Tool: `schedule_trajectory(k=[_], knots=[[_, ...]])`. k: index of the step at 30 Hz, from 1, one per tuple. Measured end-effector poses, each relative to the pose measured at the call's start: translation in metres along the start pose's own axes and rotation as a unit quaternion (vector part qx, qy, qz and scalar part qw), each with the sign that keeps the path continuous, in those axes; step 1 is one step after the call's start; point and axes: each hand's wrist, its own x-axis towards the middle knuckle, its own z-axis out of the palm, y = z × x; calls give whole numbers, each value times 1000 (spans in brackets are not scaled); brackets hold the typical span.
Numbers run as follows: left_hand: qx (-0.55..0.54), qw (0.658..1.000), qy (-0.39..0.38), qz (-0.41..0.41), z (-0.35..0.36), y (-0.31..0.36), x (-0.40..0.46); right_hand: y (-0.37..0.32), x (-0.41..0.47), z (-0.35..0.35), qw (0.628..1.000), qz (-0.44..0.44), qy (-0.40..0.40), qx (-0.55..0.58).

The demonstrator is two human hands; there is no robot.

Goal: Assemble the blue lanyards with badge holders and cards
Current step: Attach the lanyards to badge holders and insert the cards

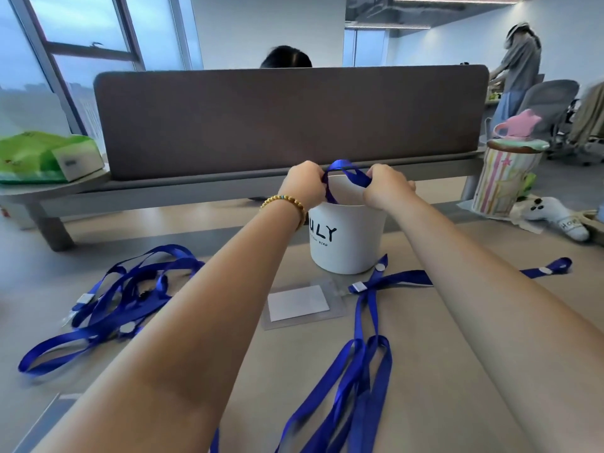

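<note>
Both arms reach forward over a white round container (346, 243) with black lettering. My left hand (304, 184) and my right hand (385, 188) each grip a folded blue lanyard (346, 173) above the container's mouth, and its strap hangs down inside. A clear badge holder (302, 304) with a white card in it lies flat in front of the container, clipped to another blue lanyard (369, 322) that trails toward me. A tangle of several blue lanyards (130, 295) lies at the left.
A grey desk divider (291, 119) stands right behind the container. Green packaging and a small box (49, 158) sit at the far left. A striped cup with a pink lid (506, 178) and a white plush toy (555, 220) stand at the right. Other people are beyond the divider.
</note>
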Motion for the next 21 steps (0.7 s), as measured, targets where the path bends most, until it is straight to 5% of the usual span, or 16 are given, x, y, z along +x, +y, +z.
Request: schedule_trajectory(k=[8, 16, 21], knots=[[-13, 998, -60, -13, -9, -4, -11, 5, -18, -7, 999, -25, 1, 27], [-95, 995, 11, -21, -46, -40, -96, -27, -96, 12, 976, -134, 137, 105], [-107, 993, 19, -54, -61, -90, -165, -56, -157, 45, 966, -202, 136, 89]])
